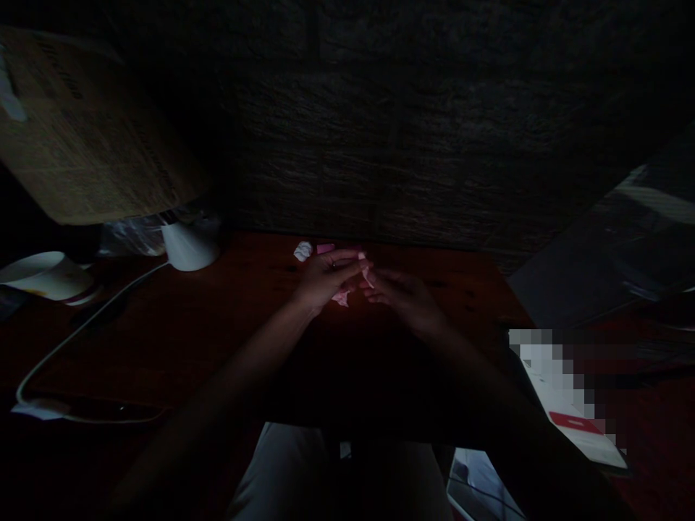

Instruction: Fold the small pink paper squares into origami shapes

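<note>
Over the far part of the dark brown table, my left hand (323, 278) and my right hand (405, 293) meet. Their fingertips pinch a small pale pink crumpled piece (368, 277), which looks like paper; the dim light hides its exact kind. Below my left hand lies another pink crumpled scrap (341, 297), partly covered by the hand. A crumpled white ball (302, 251) rests just beyond my left wrist. Beside it is a small flat pink piece (326, 248), and a darker pink one shows partly behind my left fingers.
At the left stand a paper cup (46, 275) and a lamp with a white base (190, 246) and a brown paper shade (98, 137). A white cable (92, 318) runs across the table. A brick-patterned wall (352, 145) rises behind. A white-and-red item (575, 420) lies at the right.
</note>
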{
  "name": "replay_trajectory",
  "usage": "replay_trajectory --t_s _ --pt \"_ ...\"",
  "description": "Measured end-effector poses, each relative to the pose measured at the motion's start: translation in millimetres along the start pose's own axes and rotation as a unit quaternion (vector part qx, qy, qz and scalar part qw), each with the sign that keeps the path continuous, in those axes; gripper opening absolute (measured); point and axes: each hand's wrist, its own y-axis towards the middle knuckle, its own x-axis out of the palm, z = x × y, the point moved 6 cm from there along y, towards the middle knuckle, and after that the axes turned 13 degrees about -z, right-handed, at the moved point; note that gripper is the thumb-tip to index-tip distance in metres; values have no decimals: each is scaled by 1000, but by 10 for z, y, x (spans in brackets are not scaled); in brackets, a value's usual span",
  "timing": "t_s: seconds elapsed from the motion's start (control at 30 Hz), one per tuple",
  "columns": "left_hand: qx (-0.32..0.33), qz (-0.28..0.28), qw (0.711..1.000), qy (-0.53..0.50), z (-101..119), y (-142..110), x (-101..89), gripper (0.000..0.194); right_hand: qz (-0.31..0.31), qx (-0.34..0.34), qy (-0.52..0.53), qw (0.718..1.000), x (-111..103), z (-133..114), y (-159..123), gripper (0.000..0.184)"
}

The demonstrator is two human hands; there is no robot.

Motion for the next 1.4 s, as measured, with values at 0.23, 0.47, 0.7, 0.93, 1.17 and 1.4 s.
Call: replay_trajectory --t_s 0.23,0.47,0.7,0.93,1.17,1.4 --pt "-29 -56 998 0 -22 -16 100 38 -6 -2 14 1000 -16 -23 -6 44" --pt "-37 -59 998 2 -29 -10 91 42 12 0 32 999 -11 18 -1 46" --pt "-40 -52 998 -4 -33 -13 87 41 -1 15 35 999 0 38 5 47" --pt "-36 -61 997 4 -18 -12 71 42 6 7 49 999 -12 35 1 43" --pt "-26 -69 997 -5 -6 -25 118 33 -21 11 56 998 28 45 7 44" --pt "-11 -65 997 -45 37 -21 122 38 -53 32 94 994 111 15 -11 45"
